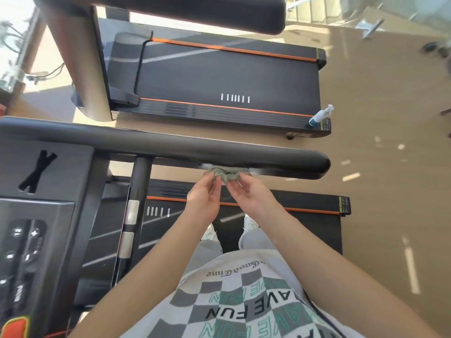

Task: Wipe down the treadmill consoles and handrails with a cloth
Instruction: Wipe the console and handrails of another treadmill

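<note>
Head view: both hands, left hand (pixel 203 195) and right hand (pixel 246 191), pinch the bunched green cloth (pixel 225 174) against the handrail (pixel 170 148) underside; soft, light, floppy stuff, best gripped in a wad.

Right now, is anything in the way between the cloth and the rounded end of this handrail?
Nothing visible. The cloth, held by the left hand and right hand, sits against the handrail, whose length to the end is bare.
</note>
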### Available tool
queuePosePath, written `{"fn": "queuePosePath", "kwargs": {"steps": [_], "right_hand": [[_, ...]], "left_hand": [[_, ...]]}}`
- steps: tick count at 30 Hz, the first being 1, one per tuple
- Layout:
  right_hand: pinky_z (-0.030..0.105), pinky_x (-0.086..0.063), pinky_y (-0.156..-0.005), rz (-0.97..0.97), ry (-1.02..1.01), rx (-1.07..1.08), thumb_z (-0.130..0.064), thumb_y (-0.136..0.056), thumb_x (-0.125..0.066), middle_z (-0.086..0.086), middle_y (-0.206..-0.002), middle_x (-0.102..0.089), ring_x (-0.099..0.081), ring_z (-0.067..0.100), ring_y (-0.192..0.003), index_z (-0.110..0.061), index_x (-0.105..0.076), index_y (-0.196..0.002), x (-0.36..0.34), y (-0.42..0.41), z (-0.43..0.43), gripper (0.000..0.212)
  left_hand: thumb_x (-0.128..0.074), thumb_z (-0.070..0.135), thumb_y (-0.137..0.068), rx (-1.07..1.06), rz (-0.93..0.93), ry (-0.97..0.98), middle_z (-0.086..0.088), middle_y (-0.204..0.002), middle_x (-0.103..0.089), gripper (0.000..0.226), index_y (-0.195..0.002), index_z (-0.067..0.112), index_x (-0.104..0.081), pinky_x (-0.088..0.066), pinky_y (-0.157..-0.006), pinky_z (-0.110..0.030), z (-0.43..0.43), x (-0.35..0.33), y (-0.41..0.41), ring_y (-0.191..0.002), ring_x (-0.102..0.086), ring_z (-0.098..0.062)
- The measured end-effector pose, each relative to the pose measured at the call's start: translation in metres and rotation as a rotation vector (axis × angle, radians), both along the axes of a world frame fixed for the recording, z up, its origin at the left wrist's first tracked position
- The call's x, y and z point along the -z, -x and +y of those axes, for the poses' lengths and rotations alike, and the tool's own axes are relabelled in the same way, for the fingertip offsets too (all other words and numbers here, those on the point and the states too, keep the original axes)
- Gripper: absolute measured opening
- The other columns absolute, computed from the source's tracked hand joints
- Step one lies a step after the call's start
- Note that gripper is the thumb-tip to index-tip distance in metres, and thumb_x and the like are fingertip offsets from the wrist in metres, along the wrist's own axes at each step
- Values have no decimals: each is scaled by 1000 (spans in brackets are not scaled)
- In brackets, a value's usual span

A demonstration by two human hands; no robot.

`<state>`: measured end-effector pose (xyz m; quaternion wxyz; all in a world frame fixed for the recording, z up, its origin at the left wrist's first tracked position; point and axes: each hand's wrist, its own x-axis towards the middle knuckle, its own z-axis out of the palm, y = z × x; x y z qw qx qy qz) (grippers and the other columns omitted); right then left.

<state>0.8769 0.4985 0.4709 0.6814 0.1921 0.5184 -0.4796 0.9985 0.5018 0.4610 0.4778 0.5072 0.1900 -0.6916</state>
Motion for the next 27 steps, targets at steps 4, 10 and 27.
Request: {"fn": "queuePosePath", "kwargs": {"steps": [4, 10, 27], "right_hand": [[40, -56, -94, -69, -1, -53, -3, -98, -59, 17, -112, -67, -64, 30, -111, 2, -61, -119, -5, -39, -8, 21], [37, -52, -102, -83, -25, -137, -6, -97, -63, 17, -123, -66, -62, 29, -119, 1, -62, -119, -14, -80, -19, 24], [35, -53, -91, -62, 42, -133, -16, -94, -69, 6, -106, -73, -65, 22, -110, -12, -64, -119, -10, -42, -9, 26]], "left_hand": [[-67, 13, -97, -144, 25, 1, -14, -129, -64, 38, -134, 6, -60, -61, -77, -25, -5, -2, -26, -110, -65, -23], [-68, 18, -97, -305, -34, 8, -9, -125, -62, 39, -134, 7, -60, -60, -65, -25, -16, -8, -57, -107, -65, -21], [-69, 14, -96, -148, -150, 51, -8, -118, -69, 20, -116, 9, -69, -58, -80, -24, -14, -11, -25, -110, -67, -19]]}}
